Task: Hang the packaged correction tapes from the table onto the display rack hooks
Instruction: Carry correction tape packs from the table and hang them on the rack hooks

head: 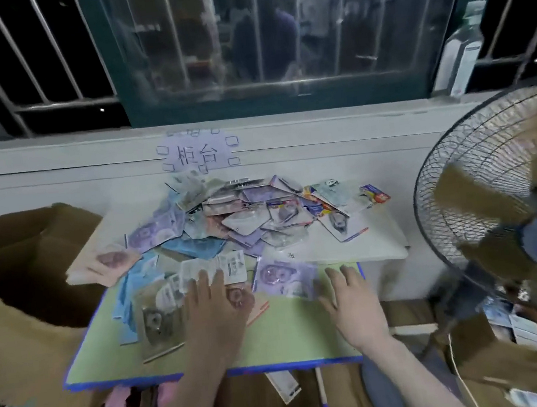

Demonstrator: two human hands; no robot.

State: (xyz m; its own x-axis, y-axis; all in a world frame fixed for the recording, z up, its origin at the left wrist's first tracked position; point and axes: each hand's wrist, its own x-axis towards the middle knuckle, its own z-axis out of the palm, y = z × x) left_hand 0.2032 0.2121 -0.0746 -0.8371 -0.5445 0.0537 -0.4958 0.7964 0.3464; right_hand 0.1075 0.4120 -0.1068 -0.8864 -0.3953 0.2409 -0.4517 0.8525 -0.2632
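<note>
Nearest me: my left hand [214, 306] is flat over the near part of the green table [286, 333], fingers straight and a bit spread, tips resting on a white pkg [231, 267] w/ a barcode. It presses down on the pkgs, curled round nothing. A pinkish pkg [238, 296] peeks out just right of that hand. My right hand [348, 298] lies on the table too, fingers straight & apart, tips touching the edge of a purple pkg [284, 277]; again no grip. Frame is blurry, so fine finger detail is hard to read.

Left of my left hand sits a clear, greyish pkg [159, 318], w/ light-blue pkgs [127, 305] beside it.

Further out, the main pile of packaged correction tapes [245, 219] is heaped across the middle of the table & onto a white board [360, 246] at the far right: purple, blue, pink, clear fronts, all overlapping. A pink stack [105, 262] lies at the pile's left edge, next to an open cardboard box [28, 266].

Right side: a floor fan [504, 208] w/ wire guard, close to the table.

Behind the pile, a paper sign [198, 152] is taped to the white wall. Above that, a window [273, 33] w/ bars, dark outside. No rack in view.
</note>
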